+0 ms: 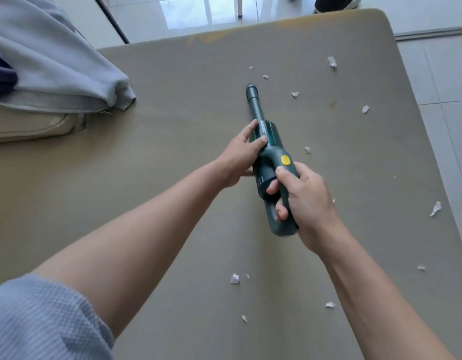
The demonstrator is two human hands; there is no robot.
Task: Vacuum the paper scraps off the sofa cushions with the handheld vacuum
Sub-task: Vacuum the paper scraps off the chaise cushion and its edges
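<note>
The right hand [306, 203] curls round the handle of the green handheld vacuum [270, 162], the left hand [241, 154] clasps its body, its nozzle over the sofa cushion [172, 157] among paper scraps [331, 62].

The handheld vacuum [270, 162] is dark green with a yellow button [285, 160] on top of its loop handle. Its narrow tube points away from the person, with the black nozzle [252, 91] at the sofa cushion [172, 178]. The cushion is flat and grey-brown. White paper scraps [331, 62] lie scattered on the cushion, mostly to the right of the vacuum, with some nearer the person.
</note>
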